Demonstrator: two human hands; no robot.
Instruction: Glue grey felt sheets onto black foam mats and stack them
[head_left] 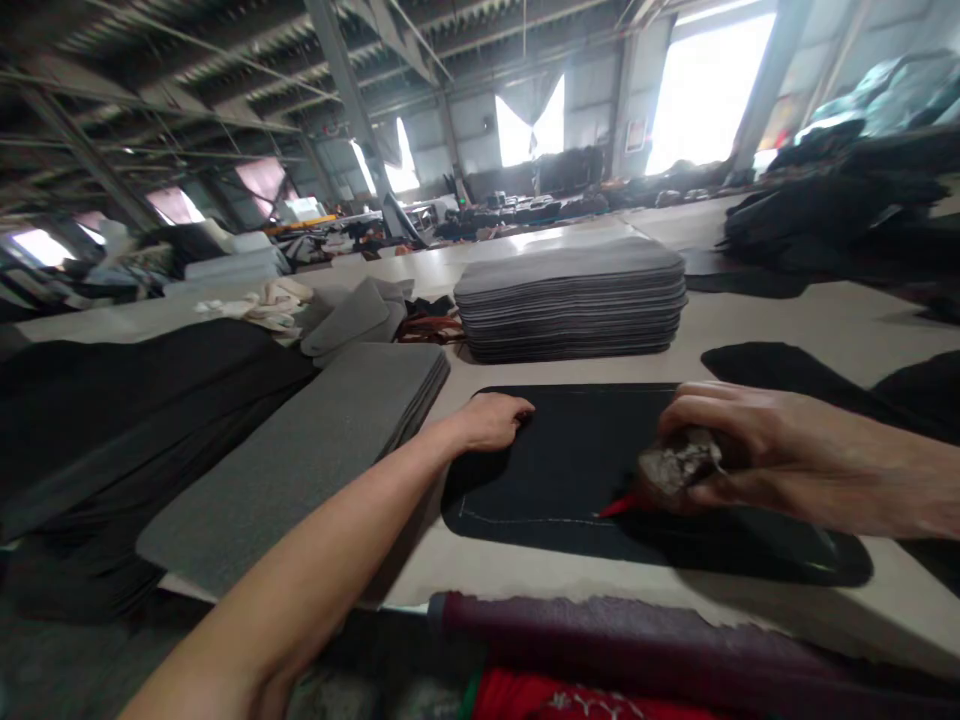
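A black sheet (574, 455) with rounded corners lies flat on the pale table. My left hand (491, 420) rests on its upper left part, fingers curled in; whether anything is inside them is hidden. Held tilted in my right hand (727, 440) is a grimy squeeze bottle (679, 468), blurred by motion. Its red nozzle (619, 505) points down and left, with the tip at the sheet's near side. A thin whitish line (525, 519) runs along that near edge, from the left corner to the nozzle tip.
Behind the sheet stands a tall stack of grey panels (570, 310). More grey panels (315, 440) lie at left, beside draped black material (135, 410). Black pieces (780, 370) lie at right. A dark purple strip (600, 635) runs along the table's front edge.
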